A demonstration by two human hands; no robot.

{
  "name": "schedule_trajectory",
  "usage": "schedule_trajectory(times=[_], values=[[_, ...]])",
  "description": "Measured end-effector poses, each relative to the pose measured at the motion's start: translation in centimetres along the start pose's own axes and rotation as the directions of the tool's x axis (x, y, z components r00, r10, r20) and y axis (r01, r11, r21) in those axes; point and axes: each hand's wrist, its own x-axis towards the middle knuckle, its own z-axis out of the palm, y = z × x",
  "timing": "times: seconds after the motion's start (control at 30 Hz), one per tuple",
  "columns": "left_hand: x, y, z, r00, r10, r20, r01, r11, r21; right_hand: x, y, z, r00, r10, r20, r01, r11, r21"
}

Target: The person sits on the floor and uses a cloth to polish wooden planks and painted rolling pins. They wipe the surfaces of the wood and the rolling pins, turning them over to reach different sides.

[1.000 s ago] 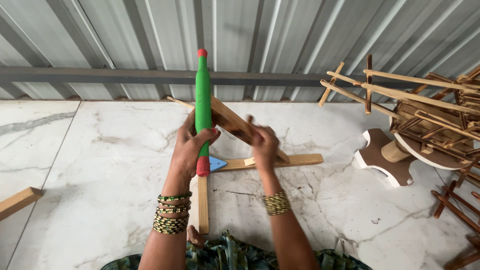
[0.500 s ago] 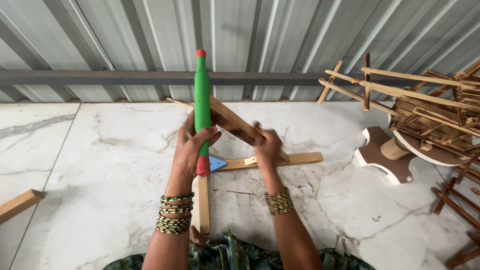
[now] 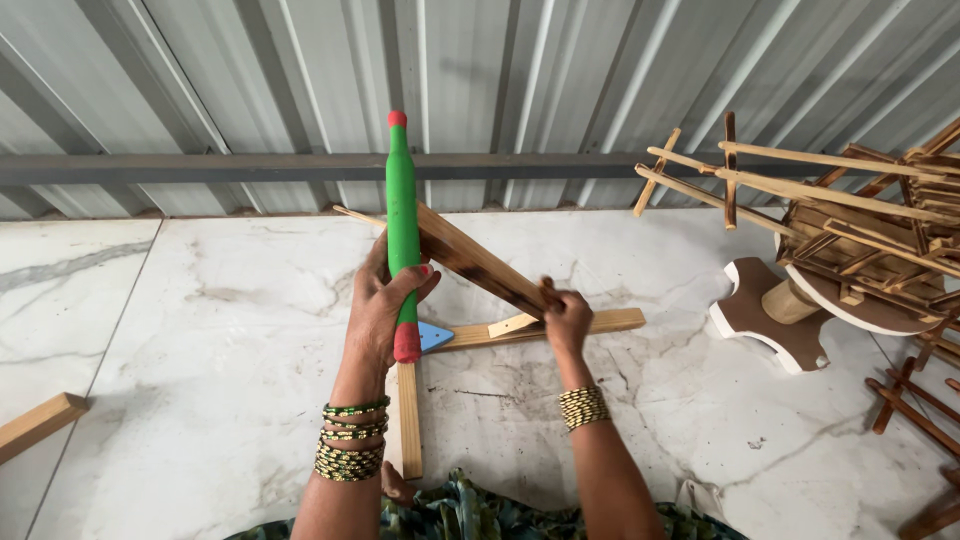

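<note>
Gripping green stick (image 3: 402, 215), slat (image 3: 480, 262); open marble floor (image 3: 200, 330) leftward.

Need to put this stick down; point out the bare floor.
Bare white marble floor lies between the left hand and the pale wooden block. Crowded on the right by stacked wooden frames.

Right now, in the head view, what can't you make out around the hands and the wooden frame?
- Left hand palm side and its grip on the green rod: hidden by the hand's back.
- What the right hand pinches at the dark slat: covered by the fingers.
- Slat's far end: behind the rod.
- Wooden block: cut off by the left edge.
</note>
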Motion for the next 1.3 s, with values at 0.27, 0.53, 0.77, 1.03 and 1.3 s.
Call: schedule_trajectory(times=[0.27, 0.53, 0.77, 1.03, 1.3], values=[[0.2, -0.5, 0.1, 1.000, 0.005, 0.000, -0.005, 0.999, -0.050, 1.1, -7.5, 1.8, 0.994, 0.067, 0.082, -0.070, 0.997, 0.029], [0.4, -0.9, -0.2, 0.991, 0.096, 0.096, -0.085, 0.990, -0.117, -3.0, -26.6, 4.3, 0.882, -0.461, -0.098, 0.466, 0.826, 0.318], [0.2, -0.3, -0.4, 1.000, 0.007, 0.023, -0.008, 0.999, 0.033, -4.2, -13.0, 4.8, 0.849, -0.485, -0.210, 0.497, 0.867, 0.006], [0.3, 0.0, 0.0, 1.000, 0.002, 0.009, -0.003, 1.000, 0.030, -3.2, -1.3, -0.4, 0.995, -0.018, -0.095, 0.017, 1.000, -0.011], [0.4, 0.0, -0.3, 0.995, 0.057, 0.082, -0.061, 0.997, 0.045, 1.5, -19.4, 4.9, 0.883, -0.457, 0.108, 0.426, 0.876, 0.228]])
